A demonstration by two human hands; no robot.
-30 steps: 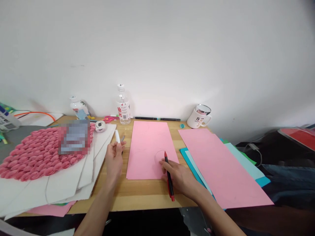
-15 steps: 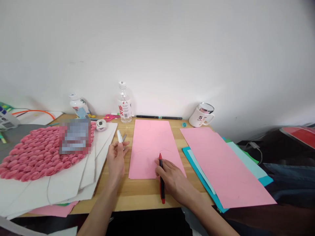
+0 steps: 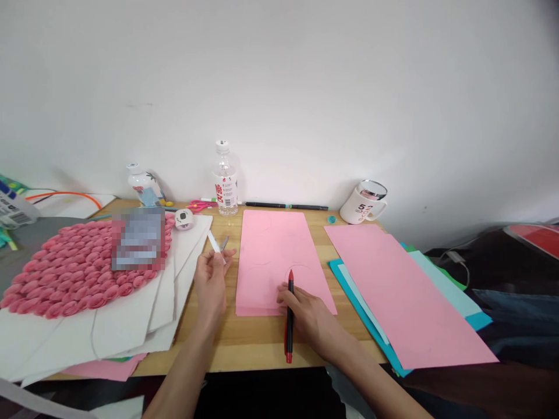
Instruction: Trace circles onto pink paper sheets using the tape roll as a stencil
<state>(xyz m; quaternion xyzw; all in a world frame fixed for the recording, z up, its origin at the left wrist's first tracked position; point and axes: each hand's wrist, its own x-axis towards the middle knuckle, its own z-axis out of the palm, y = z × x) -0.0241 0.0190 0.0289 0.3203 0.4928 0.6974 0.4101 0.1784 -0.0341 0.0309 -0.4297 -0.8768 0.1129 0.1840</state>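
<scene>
My right hand [image 3: 305, 314] grips a red pen [image 3: 289, 317], its tip resting on a narrow pink paper sheet [image 3: 275, 250] that lies on the wooden table [image 3: 253, 343]. Faint drawn curves show on the sheet near the tip. My left hand [image 3: 210, 282] is closed around a small white and grey tool [image 3: 217, 244], held just left of the sheet above the table.
A pink rolled-paper mat [image 3: 65, 267] lies on white sheets [image 3: 131, 314] at the left. A larger pink sheet [image 3: 402, 291] covers blue and green papers at the right. A water bottle [image 3: 225, 180], a white mug [image 3: 364, 203], a black pen [image 3: 286, 206] and pink scissors [image 3: 201, 205] line the wall.
The red pen has swung from tilting right to nearly straight, and my right hand shifted slightly left on the sheet. My left hand stayed closed on the small tool.
</scene>
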